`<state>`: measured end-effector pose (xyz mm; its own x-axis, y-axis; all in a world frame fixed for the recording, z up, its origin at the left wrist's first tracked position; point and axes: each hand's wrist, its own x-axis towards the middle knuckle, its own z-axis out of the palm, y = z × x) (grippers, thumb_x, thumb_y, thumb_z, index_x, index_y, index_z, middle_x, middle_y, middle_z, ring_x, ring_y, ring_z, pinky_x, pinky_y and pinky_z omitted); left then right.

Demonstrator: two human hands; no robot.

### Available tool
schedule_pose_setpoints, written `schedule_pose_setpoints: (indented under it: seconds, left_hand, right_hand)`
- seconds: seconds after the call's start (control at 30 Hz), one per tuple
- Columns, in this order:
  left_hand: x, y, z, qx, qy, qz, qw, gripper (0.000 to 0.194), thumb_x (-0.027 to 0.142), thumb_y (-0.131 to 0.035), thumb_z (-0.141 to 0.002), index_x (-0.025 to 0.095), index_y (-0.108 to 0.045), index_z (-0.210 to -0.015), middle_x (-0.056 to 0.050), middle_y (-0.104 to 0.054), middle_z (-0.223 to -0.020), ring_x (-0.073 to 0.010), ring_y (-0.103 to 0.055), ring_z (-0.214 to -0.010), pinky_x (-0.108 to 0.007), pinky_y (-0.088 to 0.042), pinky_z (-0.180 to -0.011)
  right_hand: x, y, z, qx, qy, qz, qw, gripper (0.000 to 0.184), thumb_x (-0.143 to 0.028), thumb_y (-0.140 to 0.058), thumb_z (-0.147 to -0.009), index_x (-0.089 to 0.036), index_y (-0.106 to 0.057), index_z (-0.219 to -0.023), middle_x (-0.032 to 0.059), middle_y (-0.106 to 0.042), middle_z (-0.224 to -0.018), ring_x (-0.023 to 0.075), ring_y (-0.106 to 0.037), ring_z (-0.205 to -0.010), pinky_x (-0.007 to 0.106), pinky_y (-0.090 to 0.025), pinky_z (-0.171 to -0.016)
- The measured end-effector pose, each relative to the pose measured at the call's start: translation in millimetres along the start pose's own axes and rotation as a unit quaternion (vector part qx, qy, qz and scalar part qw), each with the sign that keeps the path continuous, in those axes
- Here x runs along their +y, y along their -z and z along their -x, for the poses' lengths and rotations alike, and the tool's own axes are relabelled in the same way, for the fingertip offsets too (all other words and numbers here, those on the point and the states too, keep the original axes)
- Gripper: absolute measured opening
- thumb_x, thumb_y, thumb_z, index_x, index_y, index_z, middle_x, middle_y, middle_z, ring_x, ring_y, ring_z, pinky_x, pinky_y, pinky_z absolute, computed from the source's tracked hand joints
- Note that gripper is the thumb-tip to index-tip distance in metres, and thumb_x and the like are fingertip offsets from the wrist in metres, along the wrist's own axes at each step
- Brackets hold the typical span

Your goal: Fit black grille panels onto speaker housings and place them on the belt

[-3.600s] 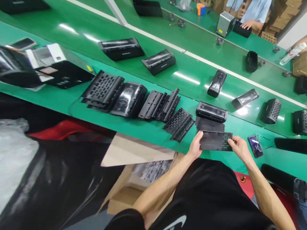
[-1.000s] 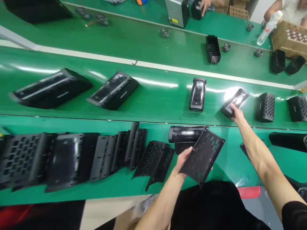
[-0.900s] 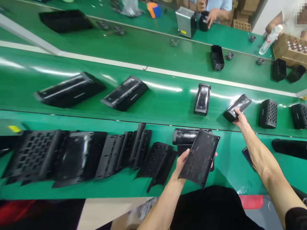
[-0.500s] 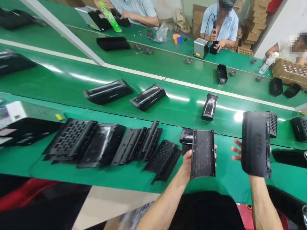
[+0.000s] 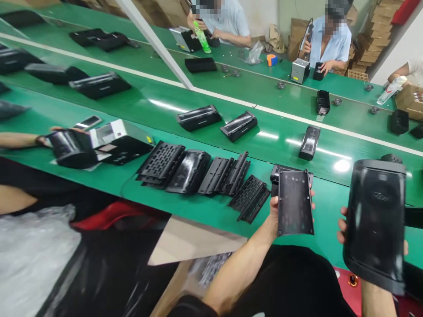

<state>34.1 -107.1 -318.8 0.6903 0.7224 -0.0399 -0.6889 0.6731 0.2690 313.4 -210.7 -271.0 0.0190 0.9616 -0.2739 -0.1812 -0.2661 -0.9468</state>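
My left hand [image 5: 274, 210] is closed around the edges of a black plastic panel [image 5: 295, 203], its ribbed inner side facing me. In my right hand [image 5: 343, 226] is a black speaker [image 5: 376, 220], held upright, with its glossy front towards me; the palm is hidden behind it. Just beyond the panel, another black speaker unit [image 5: 275, 173] lies partly covered. Left of my left hand are a perforated black grille [image 5: 247, 193], narrow black panels [image 5: 216, 175], a glossy-fronted speaker [image 5: 189, 171] and a stack of perforated grilles [image 5: 164, 158].
A green conveyor [image 5: 165, 125] carrying several speakers runs beyond the green table [image 5: 205, 206]. At left, a neighbour's hand is by a black speaker [image 5: 72, 147] and a box-shaped device [image 5: 120, 138]. Co-workers sit across the line. A grey post [image 5: 155, 44] rises from the conveyor's divider.
The speaker in my right hand has turned from its plain side to its glossy front and come closer. The view has swung left, showing the neighbour's hand. My left hand still holds the panel.
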Motion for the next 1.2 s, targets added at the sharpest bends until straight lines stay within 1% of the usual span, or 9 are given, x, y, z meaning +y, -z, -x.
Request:
schedule_pose_setpoints:
  seconds: [0.07,0.13,0.23,0.33,0.47,0.67,0.93,1.07,1.2]
  left_hand:
    - [-1,3.7,1,0.006,-0.008,-0.02,1.0,0.105,0.064,-0.094,-0.056,0.022,-0.062,-0.146,-0.019,-0.065,-0.15,-0.0391,-0.069,-0.121,-0.052,-0.061,-0.095]
    - [-2,9.2,0,-0.001,-0.005,-0.05,0.999,0.099,0.057,-0.095,-0.058,0.019,-0.065,-0.145,-0.019,-0.065,-0.151,-0.0409,-0.068,-0.128,-0.052,-0.058,-0.102]
    - [-7,15.1,-5,-0.014,0.013,-0.089,0.996,0.084,0.047,-0.095,-0.063,0.015,-0.071,-0.137,-0.019,-0.076,-0.134,-0.0377,-0.074,-0.117,-0.046,-0.057,-0.101]
    - [-13,11.2,-12,-0.015,0.009,-0.11,0.994,0.072,0.041,-0.096,-0.065,0.016,-0.075,-0.129,-0.014,-0.082,-0.115,-0.0309,-0.079,-0.1,-0.04,-0.058,-0.095]
    - [-19,-2.3,-21,-0.035,-0.007,-0.13,0.991,0.082,0.04,-0.099,-0.064,0.017,-0.071,-0.137,-0.015,-0.079,-0.125,-0.0348,-0.075,-0.116,-0.043,-0.054,-0.105]
    - [-23,4.1,-28,-0.021,-0.064,-0.119,0.991,0.071,0.035,-0.1,-0.063,0.021,-0.075,-0.128,-0.011,-0.081,-0.12,-0.0317,-0.076,-0.112,-0.039,-0.053,-0.1]
    - [-27,13.2,-29,0.008,-0.061,-0.101,0.993,0.069,0.036,-0.103,-0.062,0.024,-0.076,-0.125,-0.007,-0.08,-0.117,-0.023,-0.076,-0.096,-0.033,-0.055,-0.089]
    - [-30,15.7,-31,0.009,-0.055,-0.102,0.993,0.064,0.033,-0.1,-0.066,0.025,-0.076,-0.125,-0.007,-0.08,-0.118,-0.0234,-0.076,-0.098,-0.032,-0.054,-0.088]
    - [-32,12.6,-36,0.027,-0.054,-0.108,0.992,0.065,0.033,-0.099,-0.069,0.025,-0.073,-0.128,-0.008,-0.078,-0.124,-0.0247,-0.074,-0.102,-0.033,-0.052,-0.087]
  right_hand:
    - [-7,-10,5,0.015,-0.014,-0.005,1.0,0.111,-0.098,-0.049,-0.08,-0.022,-0.058,-0.16,0.0202,-0.08,-0.121,0.0454,-0.077,-0.11,0.064,-0.06,-0.098]
    - [-22,-21,8,0.034,0.001,0.051,0.998,0.101,-0.082,-0.061,-0.089,-0.026,-0.042,-0.17,0.0171,-0.072,-0.144,0.043,-0.074,-0.123,0.06,-0.059,-0.104]
    - [-46,-40,4,0.06,0.05,0.219,0.973,0.115,-0.063,-0.082,-0.083,-0.031,-0.023,-0.177,0.0126,-0.052,-0.167,0.0413,-0.06,-0.145,0.058,-0.052,-0.117]
    - [-57,-59,-7,0.068,0.064,0.356,0.93,0.117,-0.057,-0.084,-0.081,-0.031,-0.022,-0.177,0.0129,-0.049,-0.169,0.0401,-0.055,-0.15,0.059,-0.045,-0.123]
    - [-53,-68,-18,0.04,0.07,0.429,0.9,0.108,-0.054,-0.08,-0.085,-0.031,-0.026,-0.175,0.014,-0.051,-0.167,0.0387,-0.056,-0.148,0.057,-0.049,-0.12]
    - [-49,-72,-27,0.028,0.073,0.459,0.885,0.108,-0.056,-0.076,-0.089,-0.03,-0.019,-0.177,0.0167,-0.054,-0.161,0.0406,-0.059,-0.144,0.061,-0.05,-0.116]
    - [-46,-72,-27,0.02,0.035,0.44,0.897,0.111,-0.06,-0.079,-0.087,-0.03,-0.022,-0.177,0.0173,-0.053,-0.163,0.0425,-0.062,-0.14,0.063,-0.05,-0.114]
    - [-47,-66,-31,0.005,0.025,0.433,0.901,0.113,-0.062,-0.079,-0.088,-0.029,-0.019,-0.178,0.0174,-0.045,-0.17,0.0425,-0.054,-0.149,0.063,-0.046,-0.12]
    - [-55,-57,-42,-0.03,0.016,0.419,0.907,0.111,-0.064,-0.076,-0.091,-0.029,-0.016,-0.178,0.0175,-0.051,-0.166,0.0415,-0.055,-0.148,0.064,-0.046,-0.12]
